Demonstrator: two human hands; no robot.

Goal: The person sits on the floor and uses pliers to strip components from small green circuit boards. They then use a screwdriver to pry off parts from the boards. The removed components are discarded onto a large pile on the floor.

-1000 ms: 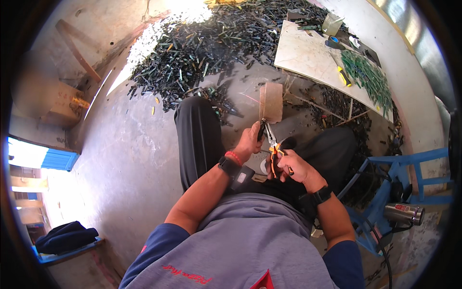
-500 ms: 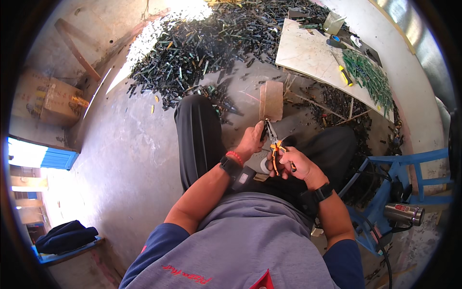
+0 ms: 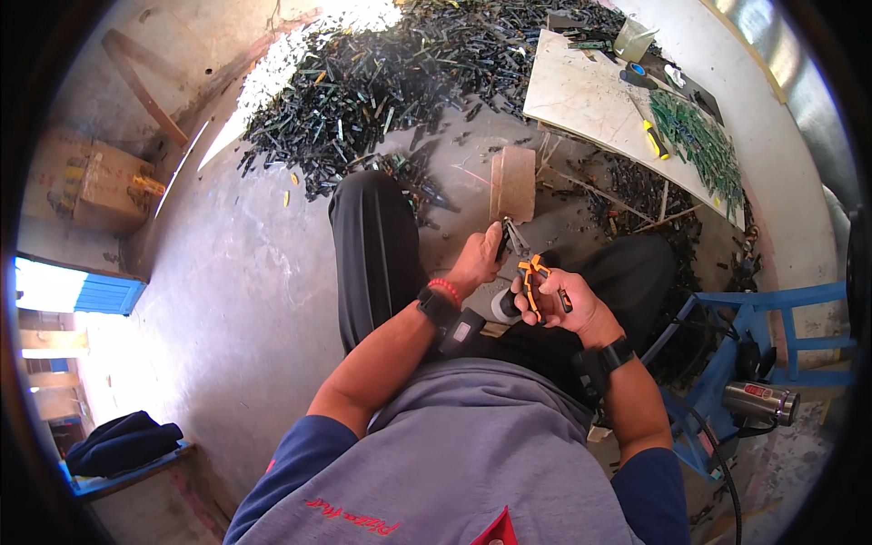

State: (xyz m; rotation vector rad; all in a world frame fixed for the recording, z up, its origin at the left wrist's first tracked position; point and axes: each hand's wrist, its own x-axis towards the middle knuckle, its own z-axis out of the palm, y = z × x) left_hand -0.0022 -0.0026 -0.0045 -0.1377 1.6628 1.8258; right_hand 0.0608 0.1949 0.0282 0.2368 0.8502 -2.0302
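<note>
My left hand is closed around a small dark strip-like piece, held upright between my knees. In my right hand are pliers with orange and black handles. Their handles are spread apart, and their grey jaws point up and left at the top of the dark piece; whether they touch it I cannot tell. A brown block stands on the floor just beyond my hands. Below the pliers, partly hidden by my right hand, is a pale round object.
A large heap of dark strips covers the far floor. On the low board at right lie a yellow-handled screwdriver and green strips. A blue frame with a steel cylinder stands at right; a cardboard box is at left.
The pliers have shifted slightly right and down, drawn back from the dark piece, and their handles have spread wider. My left hand stays nearly in place, still holding the piece.
</note>
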